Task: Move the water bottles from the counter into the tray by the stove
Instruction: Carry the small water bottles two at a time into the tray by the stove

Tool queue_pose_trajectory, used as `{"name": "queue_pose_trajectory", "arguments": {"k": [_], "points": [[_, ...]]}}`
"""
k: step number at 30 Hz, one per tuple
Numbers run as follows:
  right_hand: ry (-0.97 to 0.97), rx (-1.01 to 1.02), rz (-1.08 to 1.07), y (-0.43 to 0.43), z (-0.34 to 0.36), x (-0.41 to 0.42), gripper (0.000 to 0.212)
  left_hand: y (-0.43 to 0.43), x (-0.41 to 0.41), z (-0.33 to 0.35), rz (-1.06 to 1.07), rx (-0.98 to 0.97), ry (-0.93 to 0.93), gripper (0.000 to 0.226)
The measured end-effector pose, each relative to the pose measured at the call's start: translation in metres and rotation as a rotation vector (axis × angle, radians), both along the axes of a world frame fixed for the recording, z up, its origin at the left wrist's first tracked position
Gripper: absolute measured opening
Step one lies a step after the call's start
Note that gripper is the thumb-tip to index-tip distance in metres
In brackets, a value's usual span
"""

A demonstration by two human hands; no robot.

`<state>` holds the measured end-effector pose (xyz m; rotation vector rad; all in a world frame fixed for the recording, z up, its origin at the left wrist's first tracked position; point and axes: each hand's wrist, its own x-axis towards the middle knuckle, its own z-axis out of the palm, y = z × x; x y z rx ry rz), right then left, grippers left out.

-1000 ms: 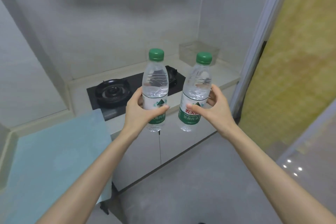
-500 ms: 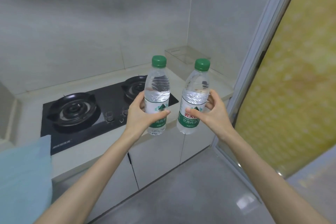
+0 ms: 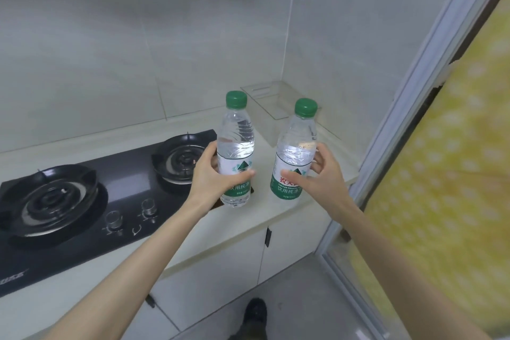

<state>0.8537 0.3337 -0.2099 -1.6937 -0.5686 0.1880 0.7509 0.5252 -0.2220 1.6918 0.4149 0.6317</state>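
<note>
The left hand [image 3: 214, 174] is gripping one water bottle [image 3: 235, 152] and the right hand [image 3: 317, 178] another bottle [image 3: 295, 154], both upright above the table [image 3: 276, 218]. The clear tray [image 3: 278, 103] is sitting at one o'clock (its transparent rim is hard to see), so a bottle base could be clipping it and tipping.

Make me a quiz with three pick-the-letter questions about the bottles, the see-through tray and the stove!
1. Where is the clear tray?
A. in the far corner of the counter, right of the stove
B. on a burner
C. on the floor

2. What colour are the bottle caps?
A. red
B. green
C. blue

3. What is happening with the bottles?
A. both lie in the tray
B. one stands on the stove
C. each is held upright in a hand

Answers: 1 A, it sits by the wall corner. 2 B, both caps are green. 3 C, the left hand grips the left bottle and the right hand grips the right bottle.
</note>
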Motion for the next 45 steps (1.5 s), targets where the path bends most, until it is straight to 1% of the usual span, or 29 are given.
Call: {"name": "queue_pose_trajectory", "arguments": {"k": [4,12,19,25,31,36,41,45], "points": [[0.004,-0.040,0.006,0.018,-0.014,0.061,0.062,0.018,0.060,-0.017,0.007,-0.007,0.015,0.064],[-0.012,-0.219,0.064,0.062,-0.037,0.175,0.063,0.056,0.169,-0.057,0.011,-0.037,0.080,0.067],[0.083,-0.307,0.199,0.093,-0.076,0.247,0.067,0.076,0.230,-0.102,0.062,-0.083,0.178,0.069],[0.089,-0.429,0.354,0.106,-0.116,0.300,0.072,0.069,0.257,-0.135,0.166,-0.125,0.277,0.074],[0.096,-0.534,0.498,0.112,-0.137,0.340,0.073,0.049,0.274,-0.158,0.283,-0.131,0.350,0.077],[0.069,-0.572,0.627,0.115,-0.143,0.357,0.070,0.027,0.281,-0.164,0.350,-0.160,0.404,0.074],[0.060,-0.584,0.695,0.118,-0.143,0.366,0.069,0.014,0.280,-0.170,0.428,-0.193,0.426,0.081],[0.018,-0.595,0.740,0.118,-0.144,0.373,0.073,0.010,0.283,-0.170,0.434,-0.184,0.433,0.085]]}}
